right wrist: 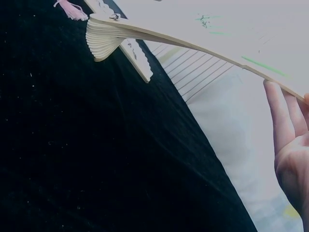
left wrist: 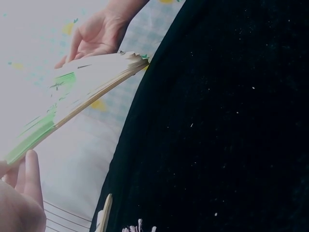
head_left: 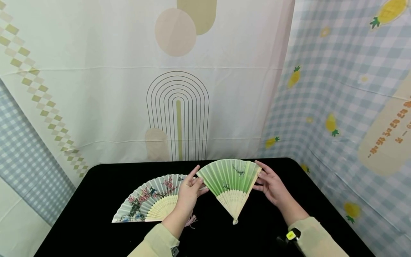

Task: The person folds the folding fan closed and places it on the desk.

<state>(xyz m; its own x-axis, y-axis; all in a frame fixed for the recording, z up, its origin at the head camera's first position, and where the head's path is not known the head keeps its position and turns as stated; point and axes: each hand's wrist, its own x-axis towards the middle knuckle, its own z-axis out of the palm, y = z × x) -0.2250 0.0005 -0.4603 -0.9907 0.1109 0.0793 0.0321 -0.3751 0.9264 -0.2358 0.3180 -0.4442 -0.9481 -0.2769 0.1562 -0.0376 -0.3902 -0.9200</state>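
A green folding fan (head_left: 229, 178), spread wide with its pivot end pointing down, is held up above the black table. My left hand (head_left: 187, 192) pinches its left outer edge between thumb and fingers. At the opposite outer edge, my right hand (head_left: 271, 187) pinches the rib near the top. In the left wrist view the fan (left wrist: 91, 92) shows nearly edge-on, with the left hand (left wrist: 21, 203) at its near end. A second folding fan (head_left: 151, 196), white with pink blossoms, lies spread on the table, partly hidden behind the left hand and wrist.
A black cloth covers the table (head_left: 106, 239). From the flowered fan hangs a pink tassel (head_left: 191, 221). Behind the table stands a pale patterned curtain (head_left: 112, 107); a blue checked curtain (head_left: 321, 89) with pineapples closes the right side.
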